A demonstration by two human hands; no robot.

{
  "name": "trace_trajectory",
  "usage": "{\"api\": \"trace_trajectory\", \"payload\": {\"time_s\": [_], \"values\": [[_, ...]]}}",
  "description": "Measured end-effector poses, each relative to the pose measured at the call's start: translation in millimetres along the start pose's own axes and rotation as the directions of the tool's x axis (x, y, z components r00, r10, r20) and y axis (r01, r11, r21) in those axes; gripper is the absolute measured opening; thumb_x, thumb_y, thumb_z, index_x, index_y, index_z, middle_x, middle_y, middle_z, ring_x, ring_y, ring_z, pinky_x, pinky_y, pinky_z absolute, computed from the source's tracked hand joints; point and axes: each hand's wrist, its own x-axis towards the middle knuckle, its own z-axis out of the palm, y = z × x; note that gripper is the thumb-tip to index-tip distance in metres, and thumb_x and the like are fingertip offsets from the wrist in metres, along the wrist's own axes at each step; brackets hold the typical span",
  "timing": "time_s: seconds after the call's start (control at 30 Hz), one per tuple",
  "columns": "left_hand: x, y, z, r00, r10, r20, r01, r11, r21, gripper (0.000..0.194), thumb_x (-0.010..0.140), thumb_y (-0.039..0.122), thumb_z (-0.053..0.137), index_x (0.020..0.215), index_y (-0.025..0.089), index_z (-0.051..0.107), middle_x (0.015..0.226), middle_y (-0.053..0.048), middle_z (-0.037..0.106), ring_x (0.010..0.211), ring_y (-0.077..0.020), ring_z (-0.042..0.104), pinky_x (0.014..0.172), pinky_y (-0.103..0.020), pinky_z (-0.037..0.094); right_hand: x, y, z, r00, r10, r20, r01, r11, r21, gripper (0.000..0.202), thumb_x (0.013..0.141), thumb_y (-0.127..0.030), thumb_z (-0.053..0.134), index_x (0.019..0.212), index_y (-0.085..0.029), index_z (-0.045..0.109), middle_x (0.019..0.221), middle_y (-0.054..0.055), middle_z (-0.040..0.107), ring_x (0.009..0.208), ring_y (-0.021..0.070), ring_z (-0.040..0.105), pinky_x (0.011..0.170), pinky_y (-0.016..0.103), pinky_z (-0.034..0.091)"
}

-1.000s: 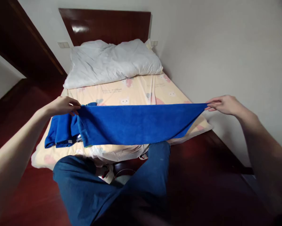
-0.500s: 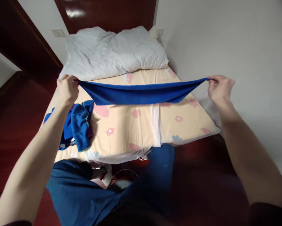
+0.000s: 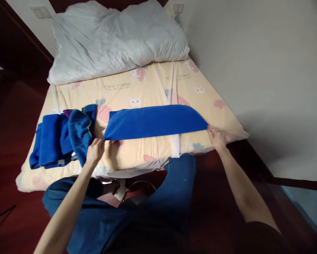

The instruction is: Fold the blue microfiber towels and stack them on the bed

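A long strip of blue cloth (image 3: 155, 121) lies spread across the patterned sheet of the bed (image 3: 132, 153). My left hand (image 3: 95, 152) pinches its near left corner. At the near right corner, my right hand (image 3: 217, 137) grips the same cloth between closed fingers. The near edge is drawn fairly straight between both hands, while the far edge curves down toward the right. Just left of my left hand rests a pile of folded blue fabric (image 3: 51, 139), with a fuzzy blue piece trimmed in green (image 3: 80, 128) on its right side.
A large white pillow (image 3: 118, 38) covers the far end of the bed against a dark headboard. A pale wall (image 3: 267, 77) runs along the right. My knees are at the bed's near edge, above dark red floor (image 3: 216, 197).
Both hands have come down and nearer to me, moving closer together. The blue cloth, held up in the air before, now lies on the bed. My view has tilted downward.
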Motion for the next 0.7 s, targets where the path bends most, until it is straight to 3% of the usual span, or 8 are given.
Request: {"api": "trace_trajectory", "payload": {"time_s": [0.07,0.17,0.3,0.47,0.6,0.7], "values": [[-23.5,-0.6,23.8,0.996,-0.049,0.071,0.05,0.999,-0.018,0.034,0.1,0.033,0.041,0.105,0.017,0.071,0.104,-0.012,0.072,0.088,-0.0237,0.071,0.077,-0.031,0.055,-26.2,16.4,19.5,0.995,0.059,0.078,-0.059,0.998,0.003,0.035,0.096,-0.033,0.046,0.105,-0.017,0.077,0.12,0.018,0.076,0.116,0.0316,0.072,0.111,0.051,0.055],[-47.3,-3.0,41.3,0.994,-0.077,0.076,0.08,0.996,-0.032,0.036,0.1,0.032,0.04,0.107,0.018,0.071,0.108,-0.012,0.073,0.094,-0.0248,0.072,0.082,-0.032,0.055,-53.8,33.0,33.8,0.988,0.126,0.093,-0.125,0.992,-0.013,0.035,0.094,-0.03,0.048,0.107,-0.017,0.077,0.12,0.016,0.077,0.114,0.0322,0.073,0.11,0.052,0.055],[-64.4,-12.7,39.1,0.996,0.026,0.086,-0.028,0.999,0.023,0.033,0.099,0.028,0.042,0.103,0.02,0.074,0.115,-0.012,0.074,0.108,-0.0275,0.068,0.089,-0.036,0.054,-67.4,38.4,33.5,0.986,0.127,0.109,-0.122,0.991,-0.046,0.034,0.094,-0.03,0.049,0.109,-0.017,0.077,0.125,0.014,0.076,0.114,0.0304,0.073,0.11,0.046,0.055],[-76.7,-28.8,24.6,0.969,0.162,0.184,-0.186,0.975,0.121,0.027,0.09,0.02,0.051,0.1,0.021,0.076,0.109,-0.012,0.075,0.109,-0.0323,0.064,0.087,-0.044,0.052,-64.9,38.5,21.0,0.972,0.064,0.225,-0.039,0.993,-0.112,0.034,0.096,-0.03,0.049,0.108,-0.018,0.078,0.122,0.011,0.077,0.111,0.0295,0.073,0.105,0.047,0.058],[-74.6,-18.1,17.8,0.935,0.224,0.274,-0.272,0.95,0.152,0.029,0.085,0.017,0.054,0.103,0.024,0.076,0.118,-0.014,0.071,0.116,-0.0363,0.06,0.092,-0.049,0.05,-61.0,20.7,8.0,0.951,-0.066,0.303,0.121,0.979,-0.166,0.031,0.089,-0.018,0.049,0.099,-0.02,0.079,0.123,0.01,0.076,0.118,0.0305,0.068,0.107,0.052,0.055],[-63.8,19.2,23.2,0.896,0.293,0.335,-0.34,0.936,0.09,0.039,0.089,0.019,0.053,0.122,0.024,0.072,0.129,-0.015,0.065,0.122,-0.0363,0.056,0.098,-0.05,0.047,-61.1,-23.7,7.6,0.928,-0.21,0.307,0.263,0.954,-0.145,0.035,0.09,-0.016,0.049,0.109,-0.024,0.078,0.127,0.009,0.074,0.121,0.0321,0.064,0.107,0.054,0.051]]}}
